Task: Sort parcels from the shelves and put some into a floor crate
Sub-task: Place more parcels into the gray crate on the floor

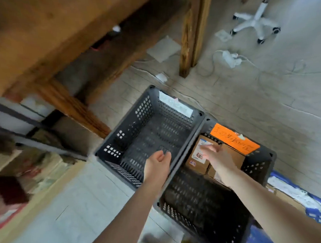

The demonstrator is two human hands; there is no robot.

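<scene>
Head view: two black crates sit side by side on the floor. The left crate (pixel 108 145), tagged with a white label (pixel 175 106), holds nothing. The right crate (pixel 198 203), under an orange label (pixel 234 137), holds cardboard parcels. The left hand (pixel 158 162) hangs over the left crate by the shared rim, loosely curled and empty, probably for balance. The right hand (pixel 216 155) reaches into the right crate with fingers stretched flat onto a parcel (pixel 196 156), likely settling it; no grip shows through the blur. Shelves (pixel 16 139) stand to the left.

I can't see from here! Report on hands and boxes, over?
Left hand open, empty, over the white-label crate. Right hand touching a parcel in the orange-label crate. Nothing in the way.
</scene>
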